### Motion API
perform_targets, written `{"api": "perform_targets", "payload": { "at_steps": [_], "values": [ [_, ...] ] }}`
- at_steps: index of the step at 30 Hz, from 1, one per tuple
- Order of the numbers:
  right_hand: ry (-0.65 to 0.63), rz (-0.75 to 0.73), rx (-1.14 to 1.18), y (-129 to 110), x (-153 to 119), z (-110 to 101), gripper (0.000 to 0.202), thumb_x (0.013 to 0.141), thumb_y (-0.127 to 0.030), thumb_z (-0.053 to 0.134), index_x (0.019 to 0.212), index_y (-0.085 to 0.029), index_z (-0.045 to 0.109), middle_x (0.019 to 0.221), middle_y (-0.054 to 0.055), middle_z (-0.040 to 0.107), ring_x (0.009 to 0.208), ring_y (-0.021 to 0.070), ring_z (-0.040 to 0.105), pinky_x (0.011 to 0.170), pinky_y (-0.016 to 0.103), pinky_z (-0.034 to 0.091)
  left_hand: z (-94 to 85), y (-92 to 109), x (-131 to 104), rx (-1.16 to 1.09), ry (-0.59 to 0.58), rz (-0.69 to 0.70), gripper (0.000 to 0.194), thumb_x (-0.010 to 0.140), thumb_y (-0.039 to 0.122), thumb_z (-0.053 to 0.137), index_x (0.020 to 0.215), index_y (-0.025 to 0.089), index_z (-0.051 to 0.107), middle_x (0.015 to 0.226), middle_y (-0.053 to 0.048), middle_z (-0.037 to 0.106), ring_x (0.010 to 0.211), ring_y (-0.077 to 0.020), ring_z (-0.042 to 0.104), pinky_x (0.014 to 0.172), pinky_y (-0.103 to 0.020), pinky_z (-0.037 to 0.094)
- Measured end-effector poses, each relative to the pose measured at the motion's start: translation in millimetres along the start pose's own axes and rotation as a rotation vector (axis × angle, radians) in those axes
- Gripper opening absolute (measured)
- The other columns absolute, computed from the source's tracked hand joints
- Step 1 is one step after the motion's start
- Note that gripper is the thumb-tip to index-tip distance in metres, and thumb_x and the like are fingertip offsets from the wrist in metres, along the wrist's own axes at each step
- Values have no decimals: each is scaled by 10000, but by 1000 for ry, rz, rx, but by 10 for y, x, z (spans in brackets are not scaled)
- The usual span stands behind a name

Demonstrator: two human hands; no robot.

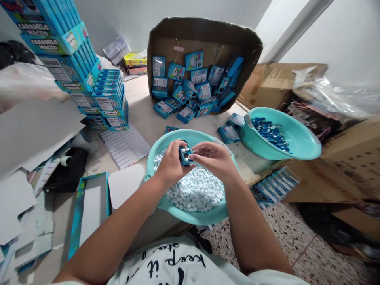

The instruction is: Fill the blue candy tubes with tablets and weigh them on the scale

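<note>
My left hand (171, 163) is wrapped around a small blue candy box (185, 162), its open end turned up. White candies (186, 150) show in that opening. The fingers of my right hand (214, 159) are pinched together at the box's edge, with white candy at their tips; how many pieces they hold is hidden. Both hands are over a turquoise basin (192, 218) filled with small white candies (196, 192).
A tilted cardboard carton (204, 24) behind the basin holds several blue boxes (204, 91). Right of it, another turquoise basin (303, 138) contains blue round pieces (268, 132). Stacked display boxes (71, 65) rise at the left, near an open blue tray (74, 221) and loose card sheets (35, 130).
</note>
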State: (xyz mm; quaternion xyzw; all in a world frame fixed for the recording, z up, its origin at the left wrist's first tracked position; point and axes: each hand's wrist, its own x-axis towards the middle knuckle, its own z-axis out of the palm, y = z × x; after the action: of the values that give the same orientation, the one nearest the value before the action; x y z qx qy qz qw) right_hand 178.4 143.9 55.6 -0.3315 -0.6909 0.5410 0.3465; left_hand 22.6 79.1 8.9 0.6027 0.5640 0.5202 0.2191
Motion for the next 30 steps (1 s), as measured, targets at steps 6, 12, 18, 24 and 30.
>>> {"api": "perform_targets", "payload": {
  "at_steps": [6,12,18,24,30],
  "values": [
    [40,-72,-109,-8,25,6,395,780,-586,807,808,-200,728,757,34,707,698,177,640,628,305,512,-24,32,-7,29,-46,37,483,684,177,831,1060,239,534,1161,-60,606,1153,-289,610,994,-422,498],
    [32,-147,-228,-40,14,6,463,832,-668,726,744,-214,721,801,38,656,719,171,599,622,308,471,-6,-1,-41,2,-97,49,632,716,207,803,1226,259,433,1348,-111,569,1383,-333,506,1107,-468,443],
    [-10,-140,-194,-54,14,-36,596,872,-766,604,654,-232,754,858,56,617,826,199,615,757,354,513,39,-33,-64,-33,-83,-36,676,728,258,825,1196,278,338,1392,-150,529,1390,-344,516,1080,-480,457],
    [-46,6,85,-20,32,-71,528,813,-736,691,812,-213,762,823,41,663,776,179,611,701,313,516,24,-14,-45,-16,-55,-66,649,684,234,851,1095,267,349,1175,-66,591,1114,-275,647,956,-413,510],
    [-97,51,-6,-59,19,-25,466,774,-623,793,981,-206,777,924,57,727,838,193,652,754,326,535,33,-14,-50,-52,-24,-65,709,677,258,862,1176,264,359,1184,-72,593,1059,-266,661,905,-390,525]
  ]
}}
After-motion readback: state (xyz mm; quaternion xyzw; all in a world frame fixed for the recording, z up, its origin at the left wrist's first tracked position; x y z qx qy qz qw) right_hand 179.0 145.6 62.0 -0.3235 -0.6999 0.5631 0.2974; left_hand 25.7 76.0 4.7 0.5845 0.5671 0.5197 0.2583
